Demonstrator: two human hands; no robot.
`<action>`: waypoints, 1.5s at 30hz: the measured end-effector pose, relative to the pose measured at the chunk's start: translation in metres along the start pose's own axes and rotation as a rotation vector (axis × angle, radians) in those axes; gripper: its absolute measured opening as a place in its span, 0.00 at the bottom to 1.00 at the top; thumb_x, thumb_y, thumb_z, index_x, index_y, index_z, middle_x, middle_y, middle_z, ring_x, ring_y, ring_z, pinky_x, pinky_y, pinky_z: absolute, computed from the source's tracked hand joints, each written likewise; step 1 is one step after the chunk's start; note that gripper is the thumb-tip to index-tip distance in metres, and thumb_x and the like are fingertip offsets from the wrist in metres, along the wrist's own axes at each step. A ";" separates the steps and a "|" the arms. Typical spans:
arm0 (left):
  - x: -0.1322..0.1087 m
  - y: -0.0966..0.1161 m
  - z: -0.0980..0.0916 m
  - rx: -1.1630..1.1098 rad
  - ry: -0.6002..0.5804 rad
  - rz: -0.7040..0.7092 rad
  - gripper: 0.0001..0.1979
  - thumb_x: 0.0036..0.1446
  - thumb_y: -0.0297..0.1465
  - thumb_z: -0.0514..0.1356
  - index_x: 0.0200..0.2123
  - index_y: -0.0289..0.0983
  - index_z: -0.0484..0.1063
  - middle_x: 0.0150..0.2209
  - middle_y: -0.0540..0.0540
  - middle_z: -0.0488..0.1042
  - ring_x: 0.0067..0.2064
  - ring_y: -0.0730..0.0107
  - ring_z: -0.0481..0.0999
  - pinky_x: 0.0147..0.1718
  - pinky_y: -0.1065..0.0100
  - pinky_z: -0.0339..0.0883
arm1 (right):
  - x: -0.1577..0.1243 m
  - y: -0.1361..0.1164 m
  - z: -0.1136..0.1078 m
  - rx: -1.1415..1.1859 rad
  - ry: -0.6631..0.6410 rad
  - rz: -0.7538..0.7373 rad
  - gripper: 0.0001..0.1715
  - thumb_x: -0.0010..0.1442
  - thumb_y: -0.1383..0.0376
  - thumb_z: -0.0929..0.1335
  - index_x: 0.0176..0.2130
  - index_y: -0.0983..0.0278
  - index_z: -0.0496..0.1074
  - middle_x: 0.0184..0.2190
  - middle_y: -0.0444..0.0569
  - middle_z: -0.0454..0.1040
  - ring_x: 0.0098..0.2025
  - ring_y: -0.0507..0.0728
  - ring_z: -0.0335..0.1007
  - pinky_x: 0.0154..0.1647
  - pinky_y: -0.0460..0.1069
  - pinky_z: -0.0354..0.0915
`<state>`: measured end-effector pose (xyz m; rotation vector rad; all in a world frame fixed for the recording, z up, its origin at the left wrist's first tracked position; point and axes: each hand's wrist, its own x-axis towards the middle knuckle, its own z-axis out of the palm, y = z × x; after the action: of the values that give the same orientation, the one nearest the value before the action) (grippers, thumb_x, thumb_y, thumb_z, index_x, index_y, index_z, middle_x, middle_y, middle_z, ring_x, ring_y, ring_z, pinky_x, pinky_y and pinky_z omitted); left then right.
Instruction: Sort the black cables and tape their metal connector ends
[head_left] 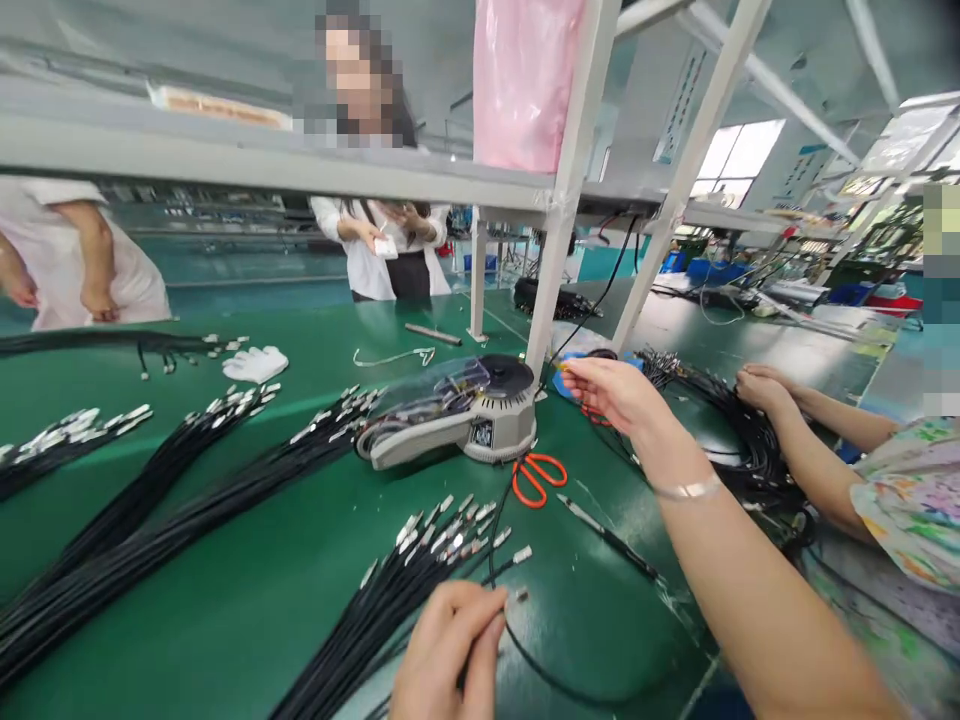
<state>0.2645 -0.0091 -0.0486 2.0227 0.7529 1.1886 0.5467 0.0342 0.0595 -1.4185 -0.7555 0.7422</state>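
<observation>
In the foreground, my left hand (450,645) pinches a black cable (551,682) between thumb and fingers, close to its small metal connector (521,596). My right hand (611,395) reaches forward past the tape dispenser (465,410), its fingertips closed on a small yellow piece (564,368) whose kind I cannot make out. To the left of my left hand lies a bundle of black cables (367,610) with silver connector ends. Orange-handled scissors (538,478) lie at the foot of the dispenser, and a black pen-like tool (611,535) is to their right.
More black cable bundles (172,500) stretch across the green table (300,560) at left, near a white glove (256,364). A white shelf post (555,240) rises behind the dispenser. At right, a co-worker's hands (765,387) touch coiled cables (739,425). Two people stand beyond the table.
</observation>
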 end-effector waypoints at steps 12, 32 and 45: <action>-0.018 0.030 0.009 -0.023 0.025 -0.139 0.04 0.56 0.29 0.58 0.36 0.38 0.69 0.33 0.49 0.73 0.34 0.73 0.74 0.34 0.71 0.70 | -0.260 0.098 0.067 0.530 0.019 0.161 0.21 0.53 0.58 0.72 0.48 0.54 0.75 0.56 0.48 0.68 0.58 0.64 0.63 0.59 0.60 0.61; -0.013 0.038 -0.002 0.033 0.024 0.220 0.12 0.56 0.18 0.56 0.39 0.39 0.71 0.34 0.50 0.70 0.35 0.76 0.71 0.34 0.73 0.67 | -0.263 0.090 0.070 0.465 -0.029 0.067 0.20 0.60 0.64 0.66 0.52 0.56 0.71 0.57 0.48 0.67 0.60 0.62 0.60 0.62 0.59 0.58; -0.013 0.037 -0.001 0.030 0.040 0.261 0.15 0.55 0.17 0.56 0.43 0.37 0.72 0.34 0.49 0.70 0.35 0.77 0.71 0.34 0.75 0.67 | -0.262 0.087 0.070 0.454 -0.043 0.058 0.19 0.61 0.64 0.66 0.52 0.55 0.71 0.57 0.47 0.68 0.59 0.61 0.62 0.61 0.57 0.58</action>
<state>0.2637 -0.0410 -0.0260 2.1764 0.5394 1.3742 0.3397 -0.1397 -0.0303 -1.0180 -0.5356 0.9252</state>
